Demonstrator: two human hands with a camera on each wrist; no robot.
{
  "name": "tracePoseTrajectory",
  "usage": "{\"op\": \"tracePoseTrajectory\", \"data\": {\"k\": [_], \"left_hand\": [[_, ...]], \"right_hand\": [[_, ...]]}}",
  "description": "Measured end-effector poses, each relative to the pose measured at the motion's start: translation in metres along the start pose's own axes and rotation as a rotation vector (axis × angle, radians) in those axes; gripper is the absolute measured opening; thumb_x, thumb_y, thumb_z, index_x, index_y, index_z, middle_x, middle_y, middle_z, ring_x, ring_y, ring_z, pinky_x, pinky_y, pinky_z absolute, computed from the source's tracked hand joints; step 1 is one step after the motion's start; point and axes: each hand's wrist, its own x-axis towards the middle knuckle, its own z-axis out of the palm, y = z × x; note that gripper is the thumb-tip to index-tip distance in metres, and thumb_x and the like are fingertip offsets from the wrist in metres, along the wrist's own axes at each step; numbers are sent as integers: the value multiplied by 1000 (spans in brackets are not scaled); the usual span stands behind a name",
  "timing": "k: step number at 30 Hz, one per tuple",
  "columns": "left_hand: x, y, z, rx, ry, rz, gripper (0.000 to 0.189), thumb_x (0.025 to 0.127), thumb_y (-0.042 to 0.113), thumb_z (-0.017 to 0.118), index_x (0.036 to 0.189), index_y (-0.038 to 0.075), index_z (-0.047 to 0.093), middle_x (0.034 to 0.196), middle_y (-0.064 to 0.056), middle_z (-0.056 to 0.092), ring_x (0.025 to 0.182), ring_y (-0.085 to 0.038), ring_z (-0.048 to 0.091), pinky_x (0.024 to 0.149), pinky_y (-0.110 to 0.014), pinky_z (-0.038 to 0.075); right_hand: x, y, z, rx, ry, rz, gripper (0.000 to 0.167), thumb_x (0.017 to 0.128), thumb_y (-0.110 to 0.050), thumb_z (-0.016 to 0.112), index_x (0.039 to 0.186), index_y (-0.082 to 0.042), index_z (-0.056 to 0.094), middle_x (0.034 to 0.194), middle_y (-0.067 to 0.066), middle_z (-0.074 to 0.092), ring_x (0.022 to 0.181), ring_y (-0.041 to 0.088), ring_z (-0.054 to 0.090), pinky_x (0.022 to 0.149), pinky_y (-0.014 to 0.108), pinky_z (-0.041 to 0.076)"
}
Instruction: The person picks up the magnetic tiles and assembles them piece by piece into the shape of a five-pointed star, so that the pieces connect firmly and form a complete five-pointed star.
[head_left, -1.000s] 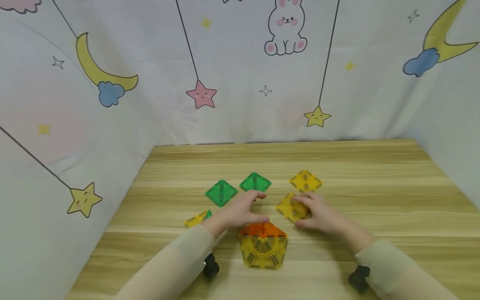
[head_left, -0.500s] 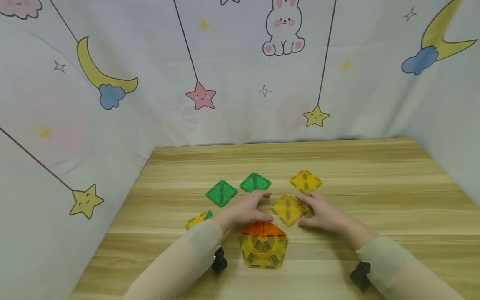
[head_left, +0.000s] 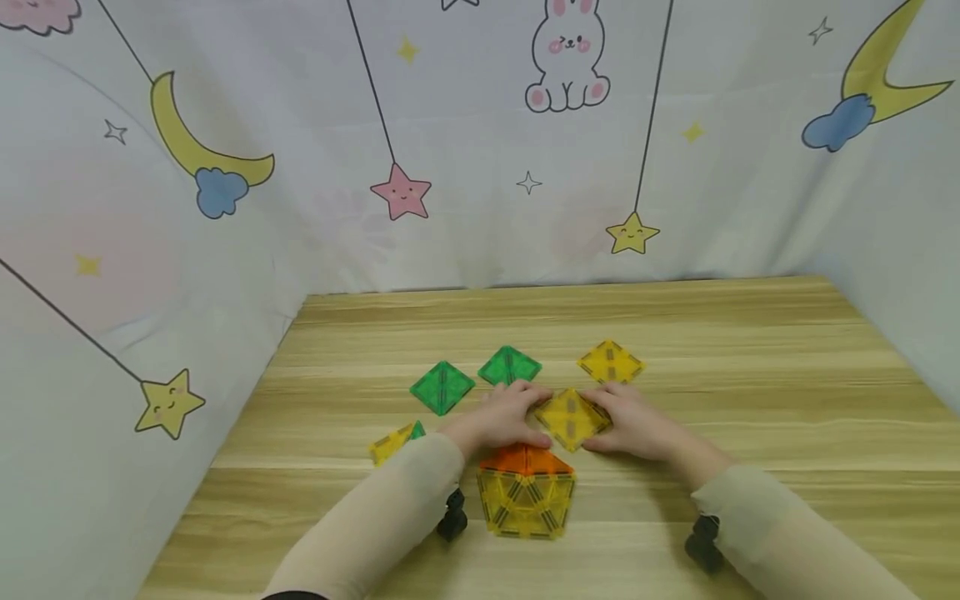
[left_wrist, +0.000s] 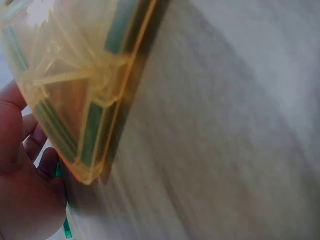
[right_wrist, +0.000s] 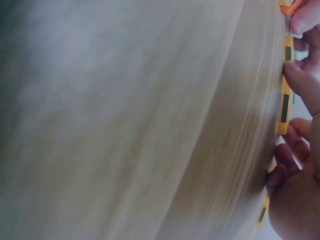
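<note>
A flat yellow diamond of two triangular magnetic tiles lies on the table between the hands. My right hand holds its right corner, thumb at the near edge and fingers at the far edge. From the other side, my left hand curves round the left corner, thumb and index fingertips right at its edges. Just below the left thumb stands a five-sided yellow and orange magnetic-tile piece, which fills much of the left wrist view. In the right wrist view the diamond shows edge-on beside the right thumb.
Two green tile diamonds lie behind the left hand, and another yellow diamond lies beyond the right. A yellow and green tile piece is partly hidden by the left arm. A printed curtain borders the wooden table.
The yellow diamond has shifted left. The right hand loosened from it, then came back to its right corner, while the left hand moved rightward to the left corner.
</note>
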Motion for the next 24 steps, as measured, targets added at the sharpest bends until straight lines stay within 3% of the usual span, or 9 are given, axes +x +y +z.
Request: {"op": "tracePoseTrajectory", "data": {"k": [10, 14, 16, 21, 24], "left_hand": [[5, 4, 4, -11, 70, -40, 66, 79, 45, 72, 137, 25, 48, 133, 0, 43, 115, -23, 39, 96, -47, 29], [4, 3, 4, -33, 81, -42, 66, 78, 45, 73, 136, 24, 49, 129, 1, 44, 115, -21, 39, 96, -47, 29], [3, 3, 4, -44, 82, -41, 67, 78, 45, 73, 136, 24, 49, 128, 1, 44, 115, -21, 39, 97, -47, 29], [2, 1, 3, -59, 73, -16, 67, 78, 45, 73, 137, 23, 49, 128, 2, 45, 116, -20, 39, 99, -47, 29], [0, -2, 1, -108, 53, 23, 66, 79, 43, 73, 136, 23, 49, 131, 2, 45, 120, -21, 37, 101, -46, 29]], "right_hand": [[5, -4, 1, 43, -2, 30, 73, 76, -38, 77, 133, -1, 51, 124, 19, 49, 112, 36, 48, 91, 52, 40], [5, -2, 1, 104, 13, 28, 74, 76, -36, 78, 135, -3, 49, 123, 17, 49, 109, 30, 50, 90, 48, 42], [4, -2, 1, 177, 10, 49, 72, 78, -35, 76, 136, -3, 47, 122, 14, 49, 101, 24, 52, 85, 42, 45], [3, -3, 0, 593, -10, 194, 57, 91, -26, 64, 136, 2, 42, 124, 21, 48, 87, 19, 57, 73, 32, 50], [5, -3, 2, 789, 15, 267, 53, 93, -19, 60, 136, 4, 40, 123, 23, 49, 90, 20, 59, 74, 32, 51]]}}
